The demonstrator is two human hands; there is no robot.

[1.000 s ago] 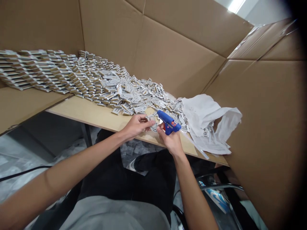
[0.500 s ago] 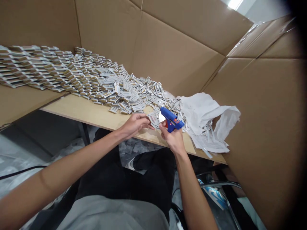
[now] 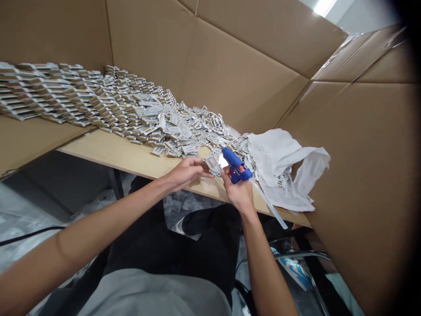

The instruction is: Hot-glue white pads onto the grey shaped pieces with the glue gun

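My left hand [image 3: 187, 172] pinches a small grey-white flat piece with a cut-out middle [image 3: 212, 165] by its edge. My right hand [image 3: 240, 193] grips a blue hot glue gun [image 3: 236, 163], its nozzle end close to that piece. A long clear glue stick [image 3: 269, 204] trails from the gun toward the lower right. Just behind my hands, a large heap of similar pieces [image 3: 131, 105] spreads across the light wooden tabletop [image 3: 108, 151], neatly stacked in rows at the left and loose nearer my hands.
Brown cardboard sheets [image 3: 237, 74] wall the table's back and right side. Crumpled white sheeting [image 3: 279, 158] lies at the right of the heap. Below the table edge are my dark trousers [image 3: 171, 250], a floor covered in plastic, a black cable, and a chair's metal frame [image 3: 299, 254].
The glue gun has swung slightly, its nozzle end now higher and pointing up-left. The held piece has come a little closer to upright. Both hands keep their hold.
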